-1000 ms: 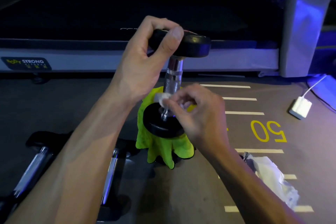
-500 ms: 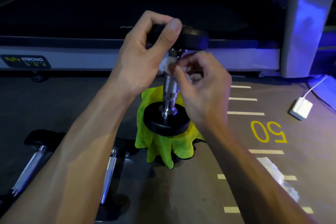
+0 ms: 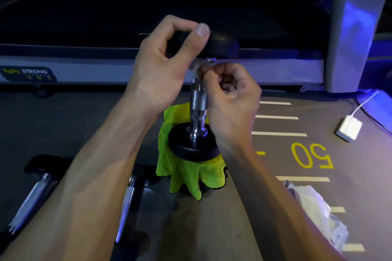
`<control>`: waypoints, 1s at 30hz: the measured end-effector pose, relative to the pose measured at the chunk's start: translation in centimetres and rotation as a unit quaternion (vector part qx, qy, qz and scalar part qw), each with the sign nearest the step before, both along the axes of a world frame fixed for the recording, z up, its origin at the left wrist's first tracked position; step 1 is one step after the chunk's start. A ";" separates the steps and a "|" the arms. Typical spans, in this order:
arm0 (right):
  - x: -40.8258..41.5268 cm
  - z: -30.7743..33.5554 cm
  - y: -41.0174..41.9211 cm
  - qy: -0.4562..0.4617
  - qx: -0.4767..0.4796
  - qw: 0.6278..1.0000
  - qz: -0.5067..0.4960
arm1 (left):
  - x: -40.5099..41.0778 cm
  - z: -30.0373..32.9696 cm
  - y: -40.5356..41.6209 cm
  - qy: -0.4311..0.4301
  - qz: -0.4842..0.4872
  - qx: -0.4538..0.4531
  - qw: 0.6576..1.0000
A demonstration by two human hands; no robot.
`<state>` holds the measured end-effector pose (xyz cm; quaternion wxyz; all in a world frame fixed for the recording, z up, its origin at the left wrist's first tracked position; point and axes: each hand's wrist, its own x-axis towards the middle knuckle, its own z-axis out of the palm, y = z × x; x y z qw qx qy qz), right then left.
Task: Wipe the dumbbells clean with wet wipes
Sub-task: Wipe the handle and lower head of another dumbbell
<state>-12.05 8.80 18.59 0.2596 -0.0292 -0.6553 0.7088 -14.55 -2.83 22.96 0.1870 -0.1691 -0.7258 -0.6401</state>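
A: What's changed since a second ago?
B: The right hand (image 3: 230, 93), fingers curled round the wet wipe (image 3: 196, 68), has climbed from the lower plate to the top of the chrome handle, just under the upper plate.
A: And the other of the two hands?
B: The left hand (image 3: 161, 65) still grips the upper plate of the dumbbell (image 3: 198, 101), upright on the green cloth (image 3: 186, 178) on the floor

R hand (image 3: 231, 95) w/ wipe (image 3: 196, 68) rose up handle (image 3: 198, 101).
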 end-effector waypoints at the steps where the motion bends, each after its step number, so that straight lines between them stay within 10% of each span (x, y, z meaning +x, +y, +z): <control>1: -0.1 -0.2 0.0 -0.010 -0.027 1.000 0.006 | 0.0 0.0 -0.1 -0.001 0.005 0.000 1.000; 9: -0.8 0.4 -1.0 -0.013 -0.217 0.976 -0.002 | 0.0 0.0 0.1 -0.003 0.006 -0.022 1.000; 15: -0.6 0.1 -1.6 0.049 0.009 0.997 -0.065 | 0.0 0.1 0.0 0.006 0.018 -0.042 0.999; 22: -1.8 -0.7 -0.7 0.006 -0.209 0.974 0.085 | -0.6 -0.2 -0.8 0.010 -0.013 -0.009 1.000; 30: 2.1 -3.6 1.8 -0.011 0.110 0.991 0.082 | -0.6 -0.3 -1.0 -0.009 -0.008 -0.011 1.000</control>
